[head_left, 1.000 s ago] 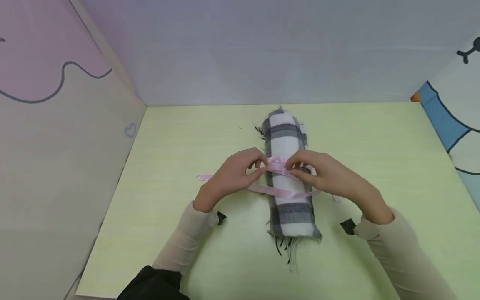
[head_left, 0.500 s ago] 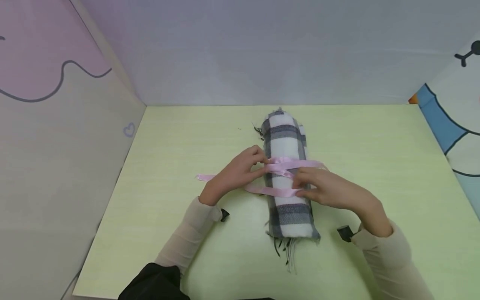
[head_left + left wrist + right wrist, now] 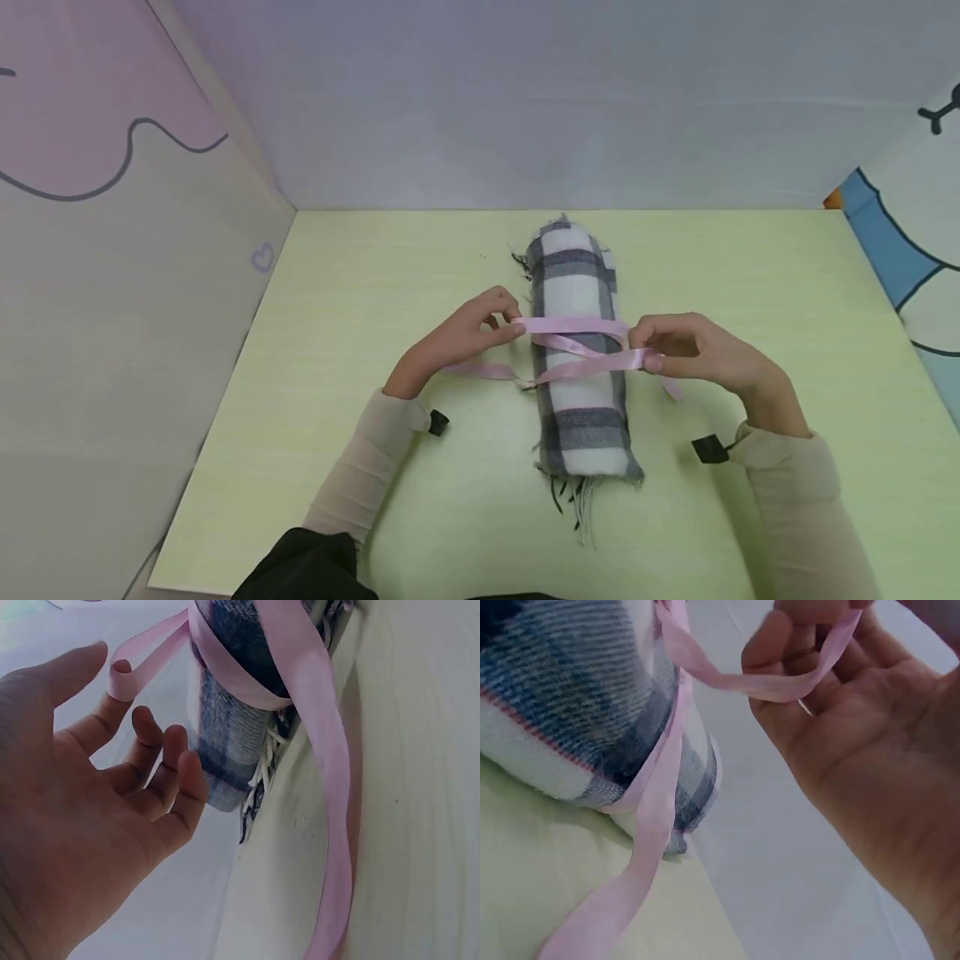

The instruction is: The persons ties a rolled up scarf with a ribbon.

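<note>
A rolled grey-and-white plaid scarf (image 3: pixel 573 292) with fringed ends lies lengthwise in the head view. Pink satin ribbon (image 3: pixel 588 364) wraps and crosses over its middle. My left hand (image 3: pixel 465 337), left of the roll, holds a ribbon loop (image 3: pixel 142 664); the left wrist view shows it hooked over the index fingertip, with the thumb a little apart. Right of the roll, my right hand (image 3: pixel 712 358) pinches another length of ribbon between thumb and fingers. In the right wrist view this ribbon length (image 3: pixel 772 686) sags across the palm, and the fingertips are partly out of frame.
The scarf rests on a pale yellow-green table (image 3: pixel 375 275). Loose ribbon tails (image 3: pixel 337 825) trail down on both sides of it. Behind stands a grey-lilac wall panel (image 3: pixel 525 108), with printed side panels (image 3: pixel 112 292) to left and right.
My right hand has shifted from over the scarf to its right side, drawing the lower ribbon out with it. My left hand has drawn slightly left with the upper ribbon.
</note>
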Demonstrator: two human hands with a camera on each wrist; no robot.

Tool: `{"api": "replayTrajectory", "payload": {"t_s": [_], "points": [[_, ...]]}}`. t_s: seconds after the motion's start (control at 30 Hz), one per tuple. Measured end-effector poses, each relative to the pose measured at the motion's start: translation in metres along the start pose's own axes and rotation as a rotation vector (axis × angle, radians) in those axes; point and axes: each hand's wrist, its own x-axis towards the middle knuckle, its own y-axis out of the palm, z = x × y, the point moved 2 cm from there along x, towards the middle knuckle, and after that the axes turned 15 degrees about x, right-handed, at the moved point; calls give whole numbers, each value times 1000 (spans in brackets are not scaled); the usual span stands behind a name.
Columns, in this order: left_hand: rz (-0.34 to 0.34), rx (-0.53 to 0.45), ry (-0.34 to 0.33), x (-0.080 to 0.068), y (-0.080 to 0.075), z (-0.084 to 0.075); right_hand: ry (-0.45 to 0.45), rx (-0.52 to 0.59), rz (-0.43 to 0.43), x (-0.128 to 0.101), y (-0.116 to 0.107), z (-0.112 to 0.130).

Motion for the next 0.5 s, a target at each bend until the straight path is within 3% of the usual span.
{"api": "replayTrajectory", "payload": {"t_s": [0.13, 0.33, 0.5], "points": [[-61, -48, 2, -2, -4, 3, -140, 128, -2, -6, -15, -1], [-137, -38, -15, -8, -11, 8, -306, 297, 11, -12, -33, -1], [-190, -34, -74, -18, -18, 16, -441, 443, 64, -6, -39, 5]]}}
